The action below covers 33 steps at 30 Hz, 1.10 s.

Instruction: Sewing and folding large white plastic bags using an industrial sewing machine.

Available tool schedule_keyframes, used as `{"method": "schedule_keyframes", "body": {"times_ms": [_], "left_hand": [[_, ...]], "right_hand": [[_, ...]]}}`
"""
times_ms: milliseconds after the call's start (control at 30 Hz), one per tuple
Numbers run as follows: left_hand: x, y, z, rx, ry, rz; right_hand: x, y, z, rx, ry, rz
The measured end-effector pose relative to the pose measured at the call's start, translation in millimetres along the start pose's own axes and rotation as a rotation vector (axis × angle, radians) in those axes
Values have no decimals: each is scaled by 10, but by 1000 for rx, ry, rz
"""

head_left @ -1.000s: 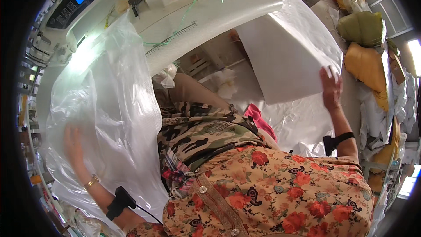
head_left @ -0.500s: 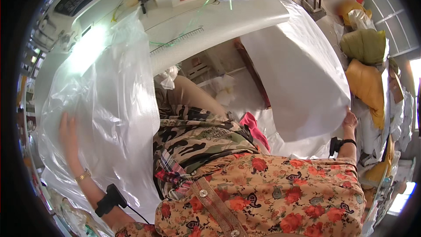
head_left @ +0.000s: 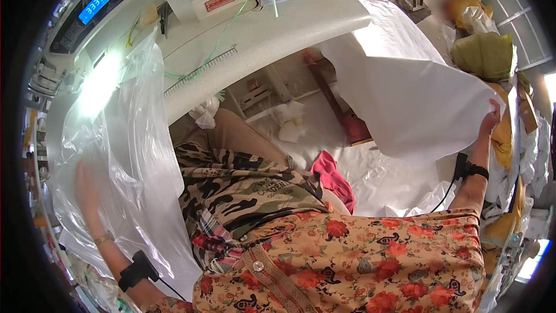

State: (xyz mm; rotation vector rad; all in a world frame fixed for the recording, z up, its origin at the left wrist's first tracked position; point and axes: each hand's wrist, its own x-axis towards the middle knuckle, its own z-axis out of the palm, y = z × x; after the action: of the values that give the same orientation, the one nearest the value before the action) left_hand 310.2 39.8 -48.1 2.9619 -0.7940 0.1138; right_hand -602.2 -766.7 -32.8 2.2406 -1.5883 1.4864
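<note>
On the left, my left hand (head_left: 87, 188) shows hazily through a clear plastic sheet (head_left: 136, 145), its fingers stretched out against it. The plastic drapes over the left part of a white sewing machine table (head_left: 272, 40) and hangs down past its edge. Out at the right, my right hand (head_left: 491, 117) is closed on the edge of a large white sheet (head_left: 399, 98). That sheet runs from the right end of the machine table, its raised edge pulled toward the hand. Whether it is cloth or plastic I cannot tell.
The machine's control panel with a lit blue display (head_left: 95, 6) is at the upper left. A green thread (head_left: 234, 20) trails across the table. Below lie a pink cloth (head_left: 333, 182) and a plastic sheet on the floor. Stuffed sacks (head_left: 483, 55) and another person are at the right.
My right hand has moved up and outward, lifting the white sheet's edge with it. The left hand stays at the plastic, slightly lower. The whole view has turned a little.
</note>
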Motion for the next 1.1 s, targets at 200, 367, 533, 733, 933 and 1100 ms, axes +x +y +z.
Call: {"method": "schedule_keyframes", "body": {"times_ms": [200,367,533,733,933,1100], "left_hand": [[30,-103,34,-70,10,-45],[72,-124,39,-59,-7,-71],[42,-72,-16,-40,-38,-93],[27,29,-50,1,5,-49],[-46,117,-103,-20,-1,-40],[-84,174,-107,-27,26,-4]], "right_hand": [[-374,153,-132,-722,-98,237],[-704,180,331,-1047,-305,377],[-1401,-1114,1484,-133,-350,-293],[-2000,-2674,1755,-705,-965,-328],[-2088,-2636,1856,-917,-1061,-464],[-2049,-2550,1861,-925,-1086,-591]]}}
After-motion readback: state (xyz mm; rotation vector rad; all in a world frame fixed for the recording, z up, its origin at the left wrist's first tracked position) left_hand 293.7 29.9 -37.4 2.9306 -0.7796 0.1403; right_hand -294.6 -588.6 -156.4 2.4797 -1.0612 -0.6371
